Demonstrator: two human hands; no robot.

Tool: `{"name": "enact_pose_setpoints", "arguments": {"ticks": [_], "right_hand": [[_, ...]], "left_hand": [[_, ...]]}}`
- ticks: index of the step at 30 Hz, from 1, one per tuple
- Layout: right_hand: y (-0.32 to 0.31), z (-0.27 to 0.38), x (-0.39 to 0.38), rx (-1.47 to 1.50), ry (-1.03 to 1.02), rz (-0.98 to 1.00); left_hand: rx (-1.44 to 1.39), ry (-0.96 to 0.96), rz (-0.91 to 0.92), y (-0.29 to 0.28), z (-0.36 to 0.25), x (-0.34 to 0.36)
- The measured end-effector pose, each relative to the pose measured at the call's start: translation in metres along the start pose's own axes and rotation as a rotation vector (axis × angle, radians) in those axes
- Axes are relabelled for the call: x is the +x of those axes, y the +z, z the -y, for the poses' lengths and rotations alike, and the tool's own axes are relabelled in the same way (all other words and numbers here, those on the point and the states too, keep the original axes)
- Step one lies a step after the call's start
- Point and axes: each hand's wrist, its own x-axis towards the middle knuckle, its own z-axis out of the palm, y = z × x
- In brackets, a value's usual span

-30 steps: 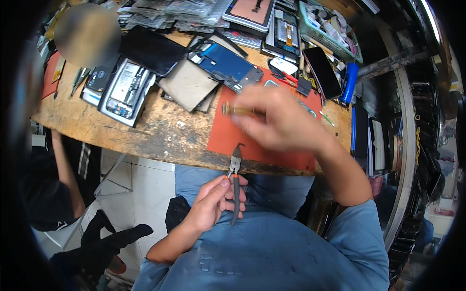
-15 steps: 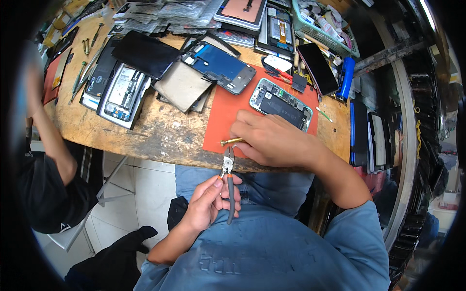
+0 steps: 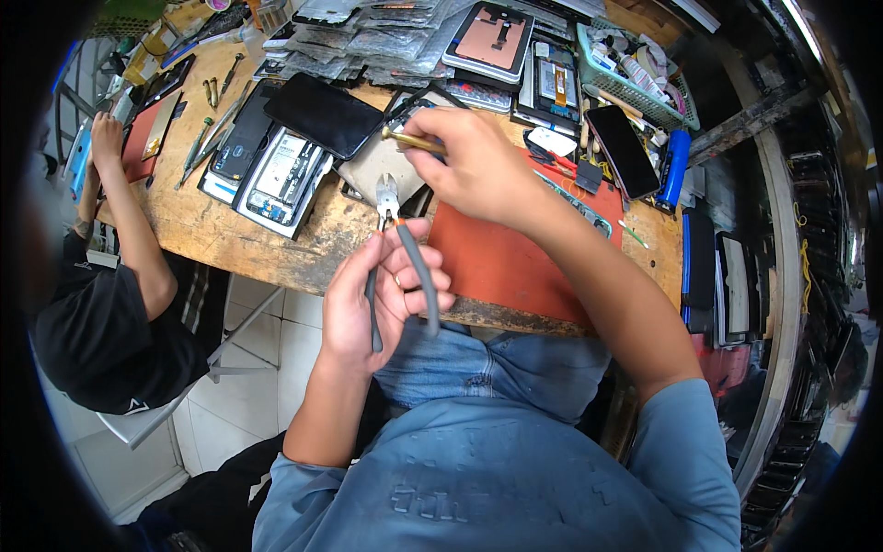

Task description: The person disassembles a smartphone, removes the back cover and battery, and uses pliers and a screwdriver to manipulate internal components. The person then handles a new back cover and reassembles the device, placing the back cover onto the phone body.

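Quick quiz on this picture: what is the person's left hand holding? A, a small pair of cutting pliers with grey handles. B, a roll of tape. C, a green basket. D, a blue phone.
A: the left hand grips the grey handles of small cutting pliers, jaws pointing up toward the brass-coloured tool that the right hand holds above the wooden workbench.

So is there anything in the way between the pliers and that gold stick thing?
Nothing visible. The left hand holds the pliers with their tips pointing up, right under the gold stick in the right hand. Only open air over the wooden table lies between them.
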Motion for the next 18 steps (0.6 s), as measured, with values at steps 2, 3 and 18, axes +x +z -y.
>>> {"name": "enact_pose_setpoints", "arguments": {"ticks": [2, 3, 18], "right_hand": [[0.01, -0.01, 0.012, 0.022, 0.013, 0.026], [0.01, -0.014, 0.013, -0.001, 0.016, 0.047], [-0.026, 0.045, -0.116, 0.244, 0.311, 0.156]], "left_hand": [[0.016, 0.009, -0.037, 0.013, -0.002, 0.006], [0.025, 0.013, -0.055, 0.017, -0.003, 0.008], [0.207, 0.179, -0.058, 0.019, 0.026, -0.023]]}}
